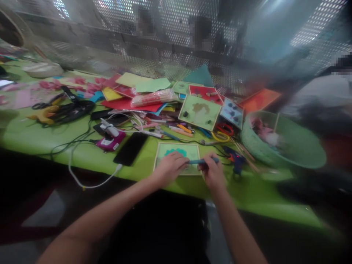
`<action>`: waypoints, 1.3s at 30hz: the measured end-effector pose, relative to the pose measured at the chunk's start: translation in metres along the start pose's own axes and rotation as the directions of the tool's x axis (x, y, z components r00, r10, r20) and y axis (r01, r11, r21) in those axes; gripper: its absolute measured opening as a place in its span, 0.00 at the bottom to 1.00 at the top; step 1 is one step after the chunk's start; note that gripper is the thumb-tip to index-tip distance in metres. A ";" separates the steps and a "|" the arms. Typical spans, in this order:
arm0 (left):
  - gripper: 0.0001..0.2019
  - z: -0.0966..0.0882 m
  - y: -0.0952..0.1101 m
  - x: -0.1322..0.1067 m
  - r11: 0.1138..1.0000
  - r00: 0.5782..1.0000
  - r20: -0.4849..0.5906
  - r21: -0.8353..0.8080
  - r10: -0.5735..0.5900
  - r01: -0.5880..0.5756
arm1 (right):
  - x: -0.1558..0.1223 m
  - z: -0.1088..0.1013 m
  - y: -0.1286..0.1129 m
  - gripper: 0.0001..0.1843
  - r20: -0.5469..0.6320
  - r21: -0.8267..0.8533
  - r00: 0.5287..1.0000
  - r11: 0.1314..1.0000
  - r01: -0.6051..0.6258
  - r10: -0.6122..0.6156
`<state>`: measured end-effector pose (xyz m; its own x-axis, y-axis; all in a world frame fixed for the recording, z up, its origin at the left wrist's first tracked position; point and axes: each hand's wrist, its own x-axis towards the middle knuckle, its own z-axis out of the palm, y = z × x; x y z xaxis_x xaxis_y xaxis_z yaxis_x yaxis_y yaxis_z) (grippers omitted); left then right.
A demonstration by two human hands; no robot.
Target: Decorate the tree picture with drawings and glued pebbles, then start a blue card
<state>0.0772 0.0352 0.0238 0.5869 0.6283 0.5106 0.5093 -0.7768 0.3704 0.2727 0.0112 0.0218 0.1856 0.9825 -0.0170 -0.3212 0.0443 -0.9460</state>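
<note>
A slim teal-blue pen or marker lies level between my two hands, over a small framed card. My right hand is closed round its right part, and the tip end sticks out past the fingers. At its left end the fingers of my left hand are drawn together on it; their exact grip is partly hidden. The card has a thin pale border and a turquoise scalloped shape on a light green ground. My left hand covers the card's lower left part.
Left of the card lie a black phone, a purple power adapter and a white cable. Behind are pens, scissors, coloured paper and a green framed picture. To the right are a glue gun and a green basin; a blurred person is beyond.
</note>
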 end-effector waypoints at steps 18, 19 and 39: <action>0.16 -0.019 -0.063 0.041 0.932 0.932 -0.047 0.039 -0.358 0.360 | 0.006 0.005 0.001 0.21 -0.018 -0.093 0.973 0.969 0.227 -0.230; 0.15 -0.022 -0.074 0.044 0.922 0.923 -0.054 0.061 -0.380 0.383 | 0.006 0.005 0.001 0.21 -0.017 -0.116 0.972 0.966 0.230 -0.233; 0.15 -0.015 -0.111 0.048 0.859 0.878 -0.196 0.199 -0.436 0.471 | 0.007 0.002 -0.003 0.19 -0.145 -0.140 0.960 0.966 0.219 -0.239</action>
<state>0.0402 0.1509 0.0190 0.1700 0.8820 0.4395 0.8395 -0.3632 0.4041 0.2733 0.0180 0.0246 0.3894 0.9065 0.1630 -0.1391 0.2328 -0.9625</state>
